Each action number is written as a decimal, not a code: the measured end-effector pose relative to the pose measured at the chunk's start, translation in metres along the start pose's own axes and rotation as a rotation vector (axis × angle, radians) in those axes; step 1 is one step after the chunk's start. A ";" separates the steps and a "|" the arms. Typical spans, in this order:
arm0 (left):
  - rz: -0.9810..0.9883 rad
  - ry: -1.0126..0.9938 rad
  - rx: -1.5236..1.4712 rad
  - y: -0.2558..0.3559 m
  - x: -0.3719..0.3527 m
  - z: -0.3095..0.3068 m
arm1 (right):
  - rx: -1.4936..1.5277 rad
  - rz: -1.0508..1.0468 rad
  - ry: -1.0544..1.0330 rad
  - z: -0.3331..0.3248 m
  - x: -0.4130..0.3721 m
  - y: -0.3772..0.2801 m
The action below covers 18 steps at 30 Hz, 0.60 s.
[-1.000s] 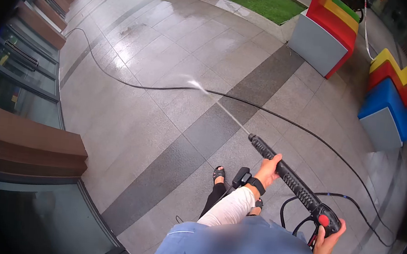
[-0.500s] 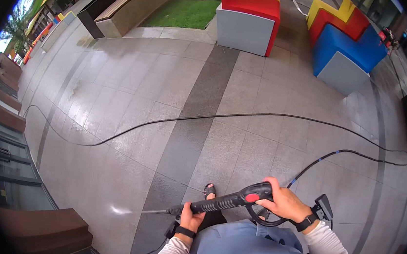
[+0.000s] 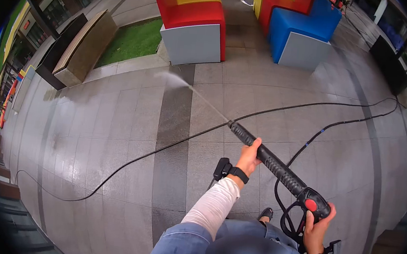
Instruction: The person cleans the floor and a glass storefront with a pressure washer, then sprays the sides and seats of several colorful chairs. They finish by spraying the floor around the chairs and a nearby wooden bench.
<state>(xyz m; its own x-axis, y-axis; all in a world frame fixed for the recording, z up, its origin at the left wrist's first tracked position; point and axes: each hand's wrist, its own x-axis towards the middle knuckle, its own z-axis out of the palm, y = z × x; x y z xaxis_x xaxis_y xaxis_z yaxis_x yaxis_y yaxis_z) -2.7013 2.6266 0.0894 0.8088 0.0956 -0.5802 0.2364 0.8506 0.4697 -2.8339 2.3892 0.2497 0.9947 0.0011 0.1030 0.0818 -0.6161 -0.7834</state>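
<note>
I hold a black pressure washer gun (image 3: 278,167) with a red button, pointed up and to the left. My left hand (image 3: 250,155) grips its ribbed barrel near the front. My right hand (image 3: 317,228) is closed on the rear handle beneath the red button. A thin jet of water (image 3: 192,90) leaves the nozzle and hits the grey paving close to a grey, red and yellow block seat (image 3: 191,23). A black hose (image 3: 310,137) loops from the gun's handle across the tiles.
A second, blue, red and yellow block seat (image 3: 301,24) stands at the top right. A grass patch (image 3: 133,42) and a wooden bench (image 3: 81,49) lie at the upper left. Another long black hose (image 3: 126,161) crosses the wet stone tiles. My sandalled foot (image 3: 266,213) shows below.
I have swung the gun from low and pointing left to up and forward. The jet now lands near the grey and red seat. My view has turned right.
</note>
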 end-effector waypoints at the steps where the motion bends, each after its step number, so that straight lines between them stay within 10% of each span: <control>1: -0.003 -0.036 0.065 -0.009 0.013 0.041 | 0.006 0.062 0.103 -0.008 -0.007 -0.004; 2: -0.020 -0.117 0.095 -0.015 0.014 0.077 | -0.303 -0.129 0.280 -0.016 -0.011 0.008; 6: -0.050 -0.192 0.110 -0.029 -0.001 0.155 | 0.129 0.236 0.416 -0.053 -0.007 -0.002; 12: -0.145 0.081 0.012 -0.040 -0.039 0.102 | 0.232 0.349 0.065 -0.110 0.033 0.010; 18: -0.473 0.158 0.128 -0.137 0.013 0.116 | -0.277 0.265 0.218 -0.124 0.009 0.037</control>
<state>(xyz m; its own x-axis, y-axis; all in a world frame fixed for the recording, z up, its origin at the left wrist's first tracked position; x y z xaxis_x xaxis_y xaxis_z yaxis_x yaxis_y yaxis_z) -2.6612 2.4515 0.0947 0.5081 -0.1992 -0.8379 0.6288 0.7506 0.2029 -2.8291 2.2689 0.2972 0.9400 -0.3337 0.0710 -0.2239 -0.7604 -0.6096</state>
